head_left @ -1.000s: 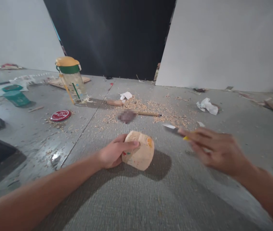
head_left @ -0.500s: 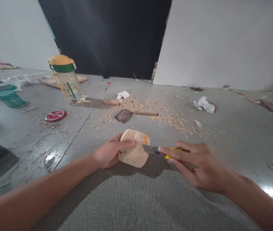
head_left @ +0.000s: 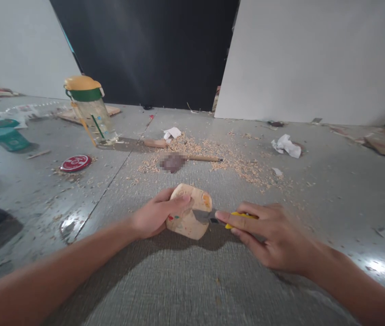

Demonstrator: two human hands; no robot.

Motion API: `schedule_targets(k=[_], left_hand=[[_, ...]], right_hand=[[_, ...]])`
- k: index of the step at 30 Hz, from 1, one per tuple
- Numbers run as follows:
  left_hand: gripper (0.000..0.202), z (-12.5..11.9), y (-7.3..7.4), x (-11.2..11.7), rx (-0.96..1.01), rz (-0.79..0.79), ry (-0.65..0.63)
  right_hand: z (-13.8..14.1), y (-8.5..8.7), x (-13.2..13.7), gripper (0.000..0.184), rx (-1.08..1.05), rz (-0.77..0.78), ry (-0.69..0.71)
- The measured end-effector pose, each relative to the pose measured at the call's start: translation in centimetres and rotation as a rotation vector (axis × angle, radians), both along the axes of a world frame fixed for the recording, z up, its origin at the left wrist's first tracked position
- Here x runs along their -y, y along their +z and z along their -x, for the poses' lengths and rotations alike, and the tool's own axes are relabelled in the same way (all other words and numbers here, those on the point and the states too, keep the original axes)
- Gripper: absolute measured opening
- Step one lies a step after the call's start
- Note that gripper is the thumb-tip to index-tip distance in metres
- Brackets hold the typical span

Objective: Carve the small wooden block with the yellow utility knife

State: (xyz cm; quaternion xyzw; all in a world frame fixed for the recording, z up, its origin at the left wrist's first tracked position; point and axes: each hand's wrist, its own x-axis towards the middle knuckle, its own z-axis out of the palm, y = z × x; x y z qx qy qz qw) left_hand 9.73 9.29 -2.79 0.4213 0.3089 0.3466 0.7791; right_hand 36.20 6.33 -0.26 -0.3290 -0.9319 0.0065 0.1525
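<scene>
Knife [head_left: 210, 217], one; pale block [head_left: 187, 225], one

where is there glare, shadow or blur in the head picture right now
Head view: bright glare on the grey floor at lower right, another bright patch at left; head view: dark shadow on the floor below the left hand and pale block; head view: a pixelated patch hides detail of the brownish piece beside the wooden stick.
</scene>
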Motion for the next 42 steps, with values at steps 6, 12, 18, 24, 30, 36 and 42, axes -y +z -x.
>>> schedule_targets(k=[6,12,18,24,30,36,42], left_hand=[[0.039,0.1,0.0,-0.2,0.003,-0.003,-0.021],[0.040,0.3,0.0,-0.1,-0.005,0.022,0.002],[0.042,0.5,0.0,0.1,-0.015,0.070,0.010],[0.042,0.3,-0.1,0.0,0.003,0.057,0.048],[0.041,0.3,-0.1,0.1,-0.027,0.058,0.041],[0.037,0.3,-0.3,0.2,-0.043,0.021,0.032],[0.035,0.4,-0.4,0.3,-0.106,0.036,0.067]], right_hand=[[0.0,0.1,-0.1,0.039,0.014,-0.056,-0.007],[-0.7,0.1,-0.5,0.039,0.032,-0.153,-0.012],[-4.9,0.9,-2.6,0.040,-0.142,-0.304,-0.282],[-2.3,0.6,-0.8,0.038,-0.081,-0.111,-0.056],[-0.8,-0.1,0.2,0.040,-0.005,-0.060,-0.009],[-0.5,-0.2,0.3,0.041,0.023,-0.036,0.008],[-0.1,0.1,0.5,0.042,-0.005,-0.005,0.009]])
